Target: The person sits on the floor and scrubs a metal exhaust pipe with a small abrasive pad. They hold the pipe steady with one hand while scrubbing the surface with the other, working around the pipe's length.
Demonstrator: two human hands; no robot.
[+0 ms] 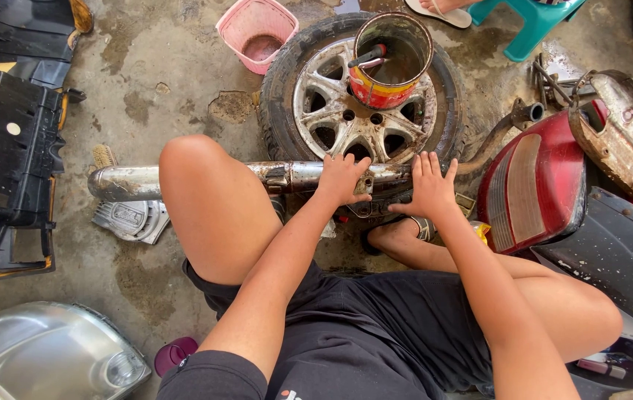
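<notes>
1. A long exhaust pipe (pixel 287 176) of scuffed, dull chrome is laid across the concrete floor (pixel 161 81), its long axis running left to right, just near of a wheel.
2. The pipe is pressed on from above by both hands, side by side at its right half; the left hand (pixel 342 178) is curled over the tube, fingers (pixel 347 160) wrapped onto its far side.
3. The right hand (pixel 432 189) is laid flat with fingers (pixel 435 163) spread and released, where the pipe narrows into a rusty bent tube (pixel 505 126).
4. The wheel (pixel 361 104), a grimy tyre on a spoked alloy rim, is topped by a red-and-yellow tin can (pixel 390 59) holding a brush.
5. A dark red tail-light housing (pixel 535 185) is seen right, a pink basket (pixel 257 31) far, black plastic panels (pixel 9 148) left.
</notes>
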